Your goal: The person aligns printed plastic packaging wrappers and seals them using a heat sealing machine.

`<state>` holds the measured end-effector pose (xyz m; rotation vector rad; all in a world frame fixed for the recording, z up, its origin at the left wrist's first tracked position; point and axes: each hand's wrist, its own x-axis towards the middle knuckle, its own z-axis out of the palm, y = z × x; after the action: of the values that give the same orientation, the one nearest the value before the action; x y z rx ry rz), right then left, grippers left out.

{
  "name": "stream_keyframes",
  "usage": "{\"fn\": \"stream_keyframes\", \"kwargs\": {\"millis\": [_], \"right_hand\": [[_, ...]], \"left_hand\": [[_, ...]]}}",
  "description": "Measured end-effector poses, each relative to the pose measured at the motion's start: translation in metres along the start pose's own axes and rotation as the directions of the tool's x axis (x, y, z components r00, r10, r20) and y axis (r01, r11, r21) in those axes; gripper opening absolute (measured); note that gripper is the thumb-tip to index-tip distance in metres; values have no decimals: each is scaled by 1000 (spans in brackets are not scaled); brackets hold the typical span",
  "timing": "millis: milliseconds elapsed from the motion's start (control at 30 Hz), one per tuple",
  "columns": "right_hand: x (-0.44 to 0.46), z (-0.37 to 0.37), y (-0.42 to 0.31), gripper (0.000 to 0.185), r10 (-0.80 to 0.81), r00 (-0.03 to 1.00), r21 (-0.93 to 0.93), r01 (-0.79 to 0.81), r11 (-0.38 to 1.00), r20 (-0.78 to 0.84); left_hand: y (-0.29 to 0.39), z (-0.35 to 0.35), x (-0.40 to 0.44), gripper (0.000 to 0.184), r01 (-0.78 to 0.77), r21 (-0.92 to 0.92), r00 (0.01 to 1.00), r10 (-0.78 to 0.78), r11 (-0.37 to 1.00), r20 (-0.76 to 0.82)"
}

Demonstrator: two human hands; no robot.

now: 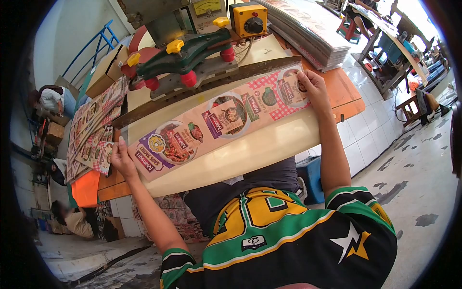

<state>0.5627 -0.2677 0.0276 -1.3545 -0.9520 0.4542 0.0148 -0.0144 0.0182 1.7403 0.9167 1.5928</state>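
A long printed strip [219, 118] with food pictures and the word Mahsuri lies slanted over a pale yellowish sheet [240, 156]. My left hand [124, 159] holds the strip's lower left end, thumb raised along the edge. At the upper right end, my right hand [314, 89] pinches the strip between thumb and fingers. Just beyond the strip runs a long dark metal bar [159, 103]. Above it is a green machine frame [187, 55] with yellow knobs and red round feet.
Stacked printed pieces [94, 127] and an orange sheet [86, 189] are at the left. A yellow control box [248, 20] stands behind the machine, beside a tall stack of sheets [308, 31]. Several people are in the background. A blue bin [310, 178] is under the table.
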Motion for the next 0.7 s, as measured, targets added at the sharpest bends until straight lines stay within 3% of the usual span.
{"fn": "stream_keyframes", "kwargs": {"millis": [700], "right_hand": [[0, 1, -1, 32, -22, 1000, -23, 22, 1000, 2]], "left_hand": [[3, 0, -1, 36, 12, -23, 999, -11, 1000, 39]]}}
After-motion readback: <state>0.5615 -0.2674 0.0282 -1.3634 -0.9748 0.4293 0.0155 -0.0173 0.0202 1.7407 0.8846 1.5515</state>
